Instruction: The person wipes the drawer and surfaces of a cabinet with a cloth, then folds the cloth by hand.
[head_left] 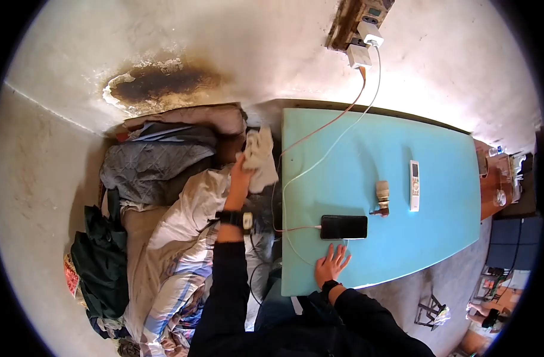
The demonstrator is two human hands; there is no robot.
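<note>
My left hand (240,171) is closed on a crumpled beige cloth (261,159), which hangs beside the left edge of the light blue table (438,229). My right hand (330,266) lies on the tabletop near its front edge, fingers spread and holding nothing. Just beyond those fingers rests a black phone (344,227) with a cable plugged into its left end. Farther right are a small brown and cream object (382,196), whose kind I cannot make out, and a white remote control (414,185).
Rumpled bedding (185,208) and folded grey fabric (156,163) cover the bed at left, with a dark green garment (99,262). Two cables run from plugged-in chargers (359,56) on the wall across the table's left part. A small stool (428,312) stands on the floor.
</note>
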